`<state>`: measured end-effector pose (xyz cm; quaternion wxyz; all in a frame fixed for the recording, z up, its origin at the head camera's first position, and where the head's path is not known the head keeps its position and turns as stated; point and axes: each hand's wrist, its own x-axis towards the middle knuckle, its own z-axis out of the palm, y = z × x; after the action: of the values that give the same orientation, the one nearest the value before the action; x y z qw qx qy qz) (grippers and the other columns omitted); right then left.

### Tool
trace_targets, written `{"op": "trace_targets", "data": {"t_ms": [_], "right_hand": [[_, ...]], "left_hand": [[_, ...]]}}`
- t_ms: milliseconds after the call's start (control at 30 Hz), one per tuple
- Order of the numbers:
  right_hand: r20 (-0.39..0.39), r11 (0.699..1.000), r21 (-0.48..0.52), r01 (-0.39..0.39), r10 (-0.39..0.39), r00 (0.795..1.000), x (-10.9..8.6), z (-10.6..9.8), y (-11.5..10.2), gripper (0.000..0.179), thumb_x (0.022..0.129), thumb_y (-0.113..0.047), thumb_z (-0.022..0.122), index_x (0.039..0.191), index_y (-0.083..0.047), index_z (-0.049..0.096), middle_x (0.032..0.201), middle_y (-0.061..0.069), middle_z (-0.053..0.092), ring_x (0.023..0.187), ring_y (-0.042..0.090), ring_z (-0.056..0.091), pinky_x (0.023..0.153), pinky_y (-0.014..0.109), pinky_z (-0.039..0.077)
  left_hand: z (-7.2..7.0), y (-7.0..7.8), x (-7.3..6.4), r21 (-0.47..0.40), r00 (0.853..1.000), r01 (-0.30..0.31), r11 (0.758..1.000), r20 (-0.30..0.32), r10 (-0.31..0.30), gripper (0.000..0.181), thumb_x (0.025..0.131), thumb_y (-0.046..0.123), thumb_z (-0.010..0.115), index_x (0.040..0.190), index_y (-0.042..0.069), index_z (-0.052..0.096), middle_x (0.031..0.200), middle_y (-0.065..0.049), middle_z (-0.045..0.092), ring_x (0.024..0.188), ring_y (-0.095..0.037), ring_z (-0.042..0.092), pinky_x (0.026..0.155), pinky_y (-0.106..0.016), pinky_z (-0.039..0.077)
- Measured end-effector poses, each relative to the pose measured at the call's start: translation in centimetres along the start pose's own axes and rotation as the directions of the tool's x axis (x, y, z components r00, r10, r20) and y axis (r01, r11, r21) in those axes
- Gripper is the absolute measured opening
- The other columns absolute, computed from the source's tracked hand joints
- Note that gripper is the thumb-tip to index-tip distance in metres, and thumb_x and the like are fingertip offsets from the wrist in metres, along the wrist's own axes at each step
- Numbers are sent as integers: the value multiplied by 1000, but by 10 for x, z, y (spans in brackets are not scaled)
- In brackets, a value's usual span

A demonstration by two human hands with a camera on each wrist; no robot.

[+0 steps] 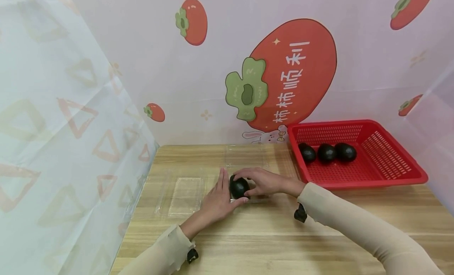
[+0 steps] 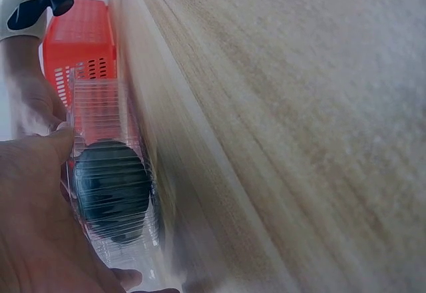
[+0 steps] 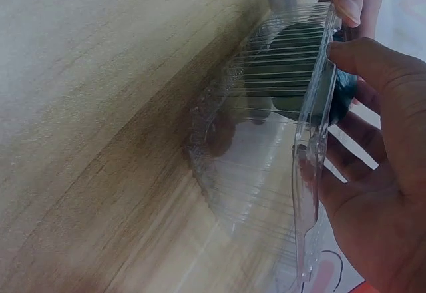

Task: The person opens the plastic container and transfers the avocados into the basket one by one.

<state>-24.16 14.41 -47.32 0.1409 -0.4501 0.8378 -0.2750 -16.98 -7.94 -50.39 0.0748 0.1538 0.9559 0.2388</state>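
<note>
A dark avocado point(image 1: 239, 187) sits in the left end of a clear ribbed plastic box point(image 3: 256, 173) on the table. My right hand point(image 1: 264, 181) holds the avocado from the right, with fingers over its far side and the thumb at its near side. In the right wrist view that thumb also touches the box's rim. My left hand point(image 1: 217, 201) lies along the box's left side, its fingers straight and the thumb stretched along the near edge. Through the box wall the avocado point(image 2: 112, 190) shows in the left wrist view.
Behind the box its clear lid point(image 1: 247, 156) stands out faintly. Another clear plastic box point(image 1: 185, 194) lies open to the left. A red basket point(image 1: 383, 180) at the back right contains 3 avocados point(image 1: 327, 153). Printed cloth walls point(image 1: 198, 82) enclose the wooden table point(image 1: 255, 243).
</note>
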Motion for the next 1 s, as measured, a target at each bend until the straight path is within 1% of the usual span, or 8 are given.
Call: {"op": "trace_targets", "data": {"t_ms": [300, 467, 633, 767, 1000], "right_hand": [[2, 1000, -12, -7, 7, 1000, 4, 1, 2, 55, 93, -20, 85, 143, -12, 62, 148, 6, 62, 130, 17, 60, 113, 43, 50], [7, 1000, -31, 5, -5, 1000, 6, 1, 1, 54, 93, -21, 85, 142, -12, 63, 147, 4, 62, 130, 17, 60, 113, 44, 50], [4, 998, -52, 23, -23, 1000, 5, -1, 0, 53, 93, -20, 84, 141, -11, 64, 146, 7, 62, 131, 21, 60, 111, 47, 51], [0, 999, -50, 22, -22, 1000, 3, -4, -2, 52, 92, -18, 84, 139, -10, 65, 144, 8, 63, 129, 22, 61, 110, 48, 52], [-29, 996, -87, -18, 16, 999, -5, -6, 1, 49, 91, -19, 84, 136, -11, 67, 142, 9, 64, 130, 26, 60, 110, 51, 51]], "left_hand": [[-1, 0, 0, -7, 1000, -3, 1000, -4, 2, 120, 95, 76, 58, 169, -1, 2, 177, -20, -1, 155, -41, 34, 116, -54, 44], [0, 0, 0, -2, 1000, -5, 1000, -3, 5, 120, 96, 76, 58, 169, -1, 2, 177, -20, -1, 155, -41, 33, 116, -54, 44], [0, 1, 0, 7, 1000, -3, 1000, 0, 3, 120, 96, 76, 57, 169, 0, 1, 177, -20, -1, 155, -41, 33, 116, -53, 44], [0, 1, 0, 13, 1000, 3, 1000, -2, -3, 120, 95, 76, 58, 169, 0, 1, 177, -20, -1, 155, -40, 34, 116, -53, 45], [0, 2, 2, 34, 1000, -2, 999, -8, 2, 121, 95, 75, 59, 168, -3, 2, 176, -23, 1, 154, -42, 35, 115, -54, 45]]}}
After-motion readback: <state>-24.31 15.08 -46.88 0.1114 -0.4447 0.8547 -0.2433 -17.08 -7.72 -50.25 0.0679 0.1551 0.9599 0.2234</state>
